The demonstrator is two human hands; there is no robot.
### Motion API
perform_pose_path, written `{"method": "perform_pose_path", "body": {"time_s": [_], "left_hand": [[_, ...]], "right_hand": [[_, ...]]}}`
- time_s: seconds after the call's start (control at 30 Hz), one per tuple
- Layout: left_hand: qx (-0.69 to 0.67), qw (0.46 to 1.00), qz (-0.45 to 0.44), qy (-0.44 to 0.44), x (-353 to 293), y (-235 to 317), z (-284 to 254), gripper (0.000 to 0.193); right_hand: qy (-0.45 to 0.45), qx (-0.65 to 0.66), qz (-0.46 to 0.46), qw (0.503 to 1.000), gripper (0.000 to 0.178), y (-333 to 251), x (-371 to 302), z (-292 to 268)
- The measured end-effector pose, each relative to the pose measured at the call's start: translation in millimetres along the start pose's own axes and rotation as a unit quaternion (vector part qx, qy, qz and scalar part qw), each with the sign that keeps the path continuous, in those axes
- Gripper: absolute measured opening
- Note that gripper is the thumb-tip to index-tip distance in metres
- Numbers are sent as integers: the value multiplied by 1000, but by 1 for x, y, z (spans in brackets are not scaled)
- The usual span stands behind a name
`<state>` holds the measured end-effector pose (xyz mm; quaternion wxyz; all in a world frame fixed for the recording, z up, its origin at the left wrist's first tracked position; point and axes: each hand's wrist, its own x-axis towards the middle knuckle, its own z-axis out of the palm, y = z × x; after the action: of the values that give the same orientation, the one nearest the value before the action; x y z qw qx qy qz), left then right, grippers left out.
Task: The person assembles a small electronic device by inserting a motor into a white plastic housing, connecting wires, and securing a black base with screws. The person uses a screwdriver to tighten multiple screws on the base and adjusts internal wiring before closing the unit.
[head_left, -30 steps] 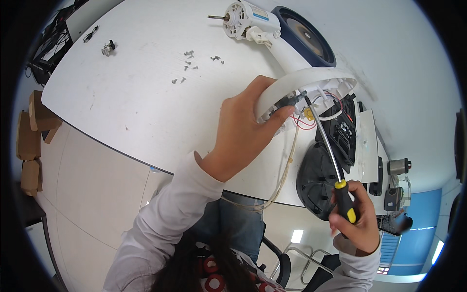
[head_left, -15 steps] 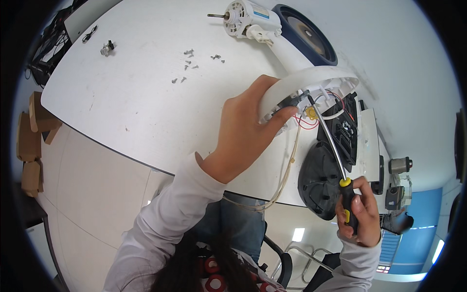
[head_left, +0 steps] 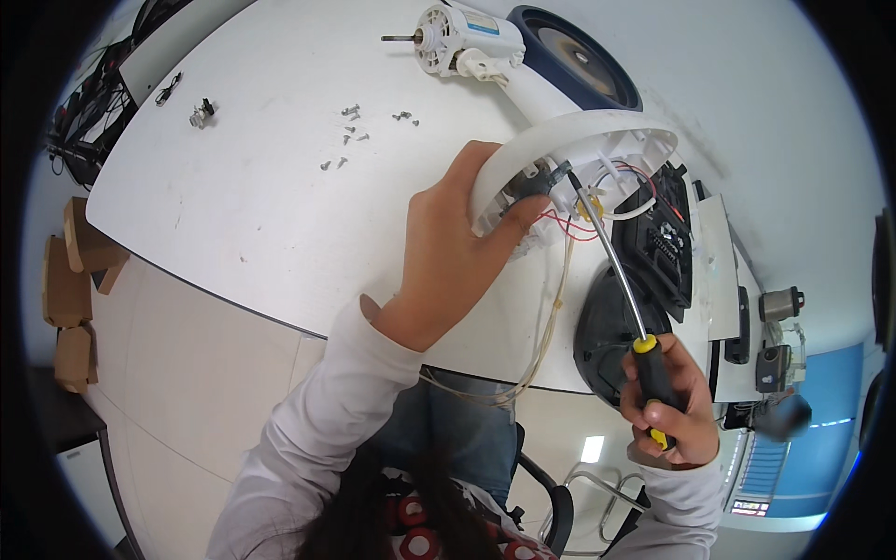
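Note:
My left hand (head_left: 453, 238) grips the rim of a white round fan base (head_left: 597, 124), thumb pressed near a dark part (head_left: 534, 180) inside it. The base is tilted, its hollow underside showing. My right hand (head_left: 686, 397) is wrapped round the black and yellow handle of a screwdriver (head_left: 613, 257). Its tip reaches the dark part; the exact contact is too small to tell. Beside the shaft sit a yellow round part (head_left: 589, 206) and thin red wires (head_left: 569, 224). A white neck (head_left: 539, 93) runs from the base to a fan motor (head_left: 469, 42) with a bare metal shaft.
Several loose screws (head_left: 350, 135) and a small metal part (head_left: 202, 114) lie on the white table (head_left: 252, 196). At right are a black tool case (head_left: 653, 247) and a black domed cover (head_left: 597, 327). A pale cord (head_left: 551, 327) hangs over the near edge. A dark-blue-rimmed disc (head_left: 583, 61) stands behind.
The view has shifted slightly. My right hand has turned its grip on the screwdriver handle, and the tip stays at the dark part. My left hand still holds the base.

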<state>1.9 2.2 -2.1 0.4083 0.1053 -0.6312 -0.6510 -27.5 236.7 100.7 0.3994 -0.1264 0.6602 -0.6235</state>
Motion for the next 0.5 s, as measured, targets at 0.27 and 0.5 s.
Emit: {"method": "perform_pose_path", "body": {"time_s": [0.27, 0.5], "left_hand": [[-5, 1000, -6, -8, 0, 5, 1, 30], [7, 1000, 4, -15, 1, 4, 3, 30]], "right_hand": [[178, -733, -258, 603, 26, -16, -7, 13], [98, -449, -78, 885, 26, -14, -12, 3]]}}
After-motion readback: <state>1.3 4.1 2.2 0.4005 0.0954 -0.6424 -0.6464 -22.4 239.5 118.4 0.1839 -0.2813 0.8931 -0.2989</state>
